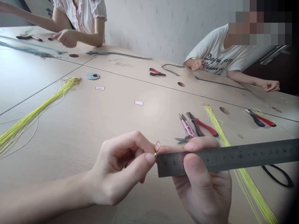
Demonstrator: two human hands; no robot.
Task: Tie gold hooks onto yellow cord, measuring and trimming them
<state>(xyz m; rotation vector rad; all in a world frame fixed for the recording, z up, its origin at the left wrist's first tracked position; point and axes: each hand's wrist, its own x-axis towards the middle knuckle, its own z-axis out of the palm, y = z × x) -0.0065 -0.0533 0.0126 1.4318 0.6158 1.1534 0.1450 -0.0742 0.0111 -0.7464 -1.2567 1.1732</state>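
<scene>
My left hand (126, 169) is closed in a pinch at a small gold wire loop (158, 146) with a yellow cord knot at its base. The knot sits right beside the end of a steel ruler (240, 157). My right hand (203, 180) grips that ruler between thumb and fingers, its numbered face turned toward me and its far end reaching off to the right. Under the ruler runs a bundle of yellow cords (254, 193). Just beyond my right hand lie pink-handled thread snips (187, 126) and red-and-black pliers (203, 124).
Another yellow cord bundle (35, 118) stretches along the left. Across the table, two people sit near dark cords (121, 55) and more pliers (157, 72). Further right are red-and-black cutters (261, 118) and a black handle loop (280, 175). A metal disc (92, 76) and labels (139, 102) lie ahead.
</scene>
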